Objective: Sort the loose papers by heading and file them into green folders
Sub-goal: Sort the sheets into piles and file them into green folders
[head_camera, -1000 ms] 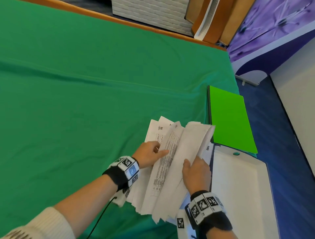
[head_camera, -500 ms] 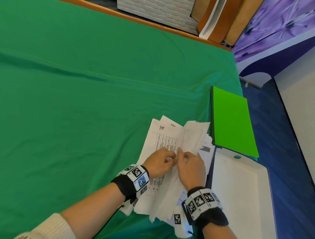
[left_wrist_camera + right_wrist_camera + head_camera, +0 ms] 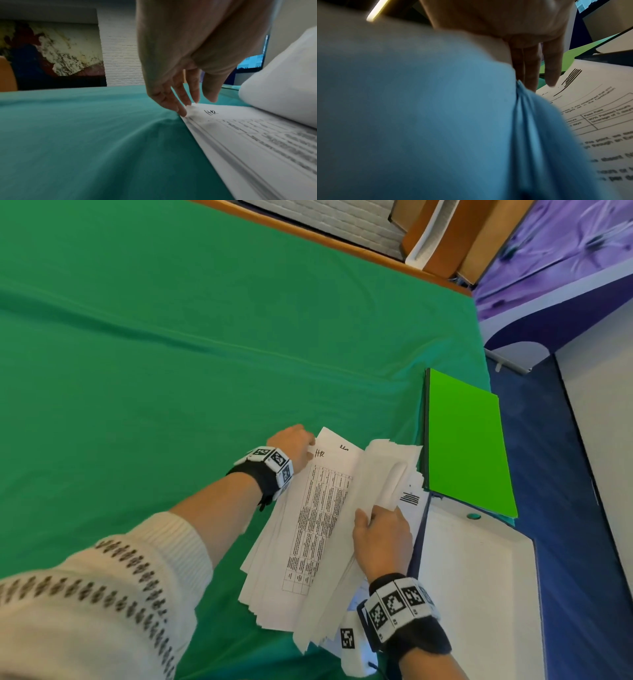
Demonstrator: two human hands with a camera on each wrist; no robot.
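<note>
While the left hand (image 3: 294, 445) fingers (image 3: 180, 108) are lying straight on the HR sheet's (image 3: 325, 508) corner at frame centre, the right hand (image 3: 382, 537) is pinching limp, slippery turned-back sheets (image 3: 387, 470), best taken by an edge.

Left of and beyond the papers (image 3: 308, 529) the green cloth (image 3: 171, 371) lies bare, open for a hand to pass. Right of the papers the way is blocked: the green folder (image 3: 466, 443) lies just beside them, and the white tray (image 3: 479, 577) borders their near right edge.
</note>
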